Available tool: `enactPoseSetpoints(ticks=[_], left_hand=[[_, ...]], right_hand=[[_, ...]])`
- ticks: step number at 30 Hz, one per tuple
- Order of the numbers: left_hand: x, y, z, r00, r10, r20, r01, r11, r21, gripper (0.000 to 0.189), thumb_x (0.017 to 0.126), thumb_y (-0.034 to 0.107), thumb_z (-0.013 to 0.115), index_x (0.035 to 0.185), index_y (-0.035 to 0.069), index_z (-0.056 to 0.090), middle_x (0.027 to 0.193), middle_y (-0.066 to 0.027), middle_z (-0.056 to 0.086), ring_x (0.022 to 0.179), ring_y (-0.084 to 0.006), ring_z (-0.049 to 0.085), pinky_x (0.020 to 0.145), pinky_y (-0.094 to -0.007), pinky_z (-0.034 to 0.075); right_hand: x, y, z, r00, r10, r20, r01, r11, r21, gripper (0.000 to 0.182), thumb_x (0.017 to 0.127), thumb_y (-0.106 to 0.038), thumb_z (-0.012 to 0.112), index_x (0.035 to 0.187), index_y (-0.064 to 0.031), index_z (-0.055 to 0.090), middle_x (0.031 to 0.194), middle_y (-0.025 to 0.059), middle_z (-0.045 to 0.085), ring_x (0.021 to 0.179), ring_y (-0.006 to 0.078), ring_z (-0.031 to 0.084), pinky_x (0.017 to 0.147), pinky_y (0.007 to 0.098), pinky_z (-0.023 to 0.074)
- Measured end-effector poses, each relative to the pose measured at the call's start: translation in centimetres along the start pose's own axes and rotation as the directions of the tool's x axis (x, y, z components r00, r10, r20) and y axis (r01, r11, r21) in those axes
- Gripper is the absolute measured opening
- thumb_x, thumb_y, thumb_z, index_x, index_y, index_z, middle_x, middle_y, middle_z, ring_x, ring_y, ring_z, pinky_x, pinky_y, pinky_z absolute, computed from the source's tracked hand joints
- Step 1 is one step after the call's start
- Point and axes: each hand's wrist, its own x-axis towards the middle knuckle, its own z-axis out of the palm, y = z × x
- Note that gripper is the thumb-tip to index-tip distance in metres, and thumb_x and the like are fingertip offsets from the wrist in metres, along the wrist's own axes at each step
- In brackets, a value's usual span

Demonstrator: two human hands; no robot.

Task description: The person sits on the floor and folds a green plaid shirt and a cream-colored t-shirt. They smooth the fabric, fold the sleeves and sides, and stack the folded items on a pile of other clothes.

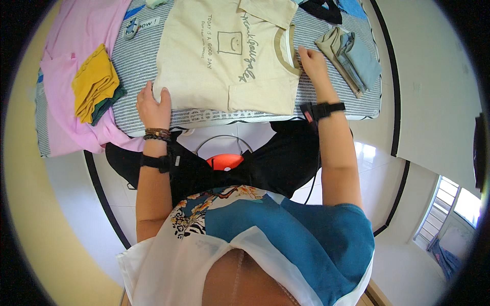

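A cream short-sleeved T-shirt [199,76] with a printed smiling-face drawing and writing lies spread on a striped mattress [134,69], its khaki neckline to the right. My left hand [153,105] rests at the near corner of its hem, thumb and fingers apart. Beside the neckline is my right hand [314,67], fingers curled; whether any cloth is between them is hidden. One sleeve lies folded across the far side of the shirt, and the other lies flat near the mattress's front edge.
Folded yellow [95,84] and dark green [105,109] garments sit at the left, on pink cloth [82,30]. At right lie folded beige trousers [337,57] and light blue garments [361,63]. Black cloth [325,11] is at the far edge. A red round object [226,161] shows below.
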Motion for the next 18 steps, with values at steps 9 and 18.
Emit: enactPoseSetpoints(ticks=[9,18], left_hand=[[1.3,0.4,-0.2,0.976,-0.163,0.142,0.172,0.984,-0.052,0.055,0.078,0.03,0.055,0.127,0.009,0.042,0.097,-0.0214,0.062,0.085,-0.0378,0.06,0.075,-0.0425,0.047],[1.2,-1.7,0.6,0.989,-0.099,0.113,0.116,0.981,-0.156,0.044,0.079,0.03,0.056,0.117,0.009,0.05,0.095,-0.0185,0.063,0.084,-0.0349,0.061,0.073,-0.0397,0.047]], right_hand=[[7.7,-1.5,3.1,0.997,-0.072,-0.02,0.071,0.995,-0.068,0.04,0.076,-0.038,0.054,0.078,-0.0005,0.066,0.08,0.0218,0.063,0.079,0.038,0.06,0.071,0.0426,0.0475],[3.8,1.2,-0.1,0.95,0.267,0.161,-0.312,0.825,0.471,0.038,0.083,-0.034,0.056,0.095,0.0026,0.058,0.075,0.0099,0.063,0.059,0.0163,0.057,0.054,0.0266,0.0435]])
